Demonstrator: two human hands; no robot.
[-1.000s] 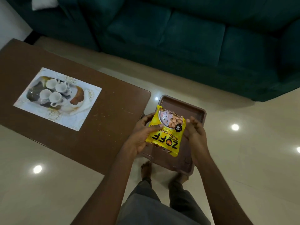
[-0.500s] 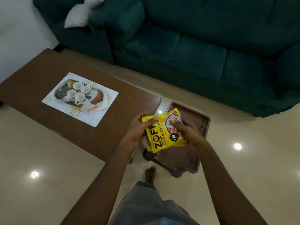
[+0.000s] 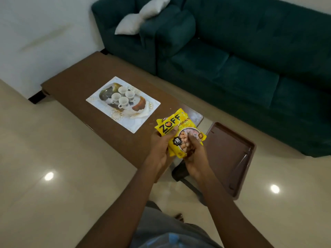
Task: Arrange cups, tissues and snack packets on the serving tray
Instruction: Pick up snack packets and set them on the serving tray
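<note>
Snack packets (image 3: 180, 133): yellow, printed "ZOFF" and "CHUNKS", more than one stacked together, exact count unclear. Held in the air over the near right corner of the worktop (image 3: 86, 83), at 4 o'clock from the serving tray.

Left hand (image 3: 160, 149): grip clamped on the packets' left edge, thumb across the front below the lettering.

Right hand (image 3: 194, 158): grip clamped on the packets' lower right part, fingers curled over the front.

Serving tray (image 3: 143, 115): white, patterned, rectangular, flat on the brown worktop, at 10 o'clock from the hands.

Cups (image 3: 122, 97): four, white, clustered touching or nearly so on the tray's far left part.

Brown tray (image 3: 231, 151): rectangular, raised rim, on a low stand at 3 o'clock from the hands, beside the worktop's right end.

Sofa (image 3: 232, 65): dark green, at 12 o'clock beyond the worktop, with white cushions (image 3: 141, 18) on its left arm.
</note>
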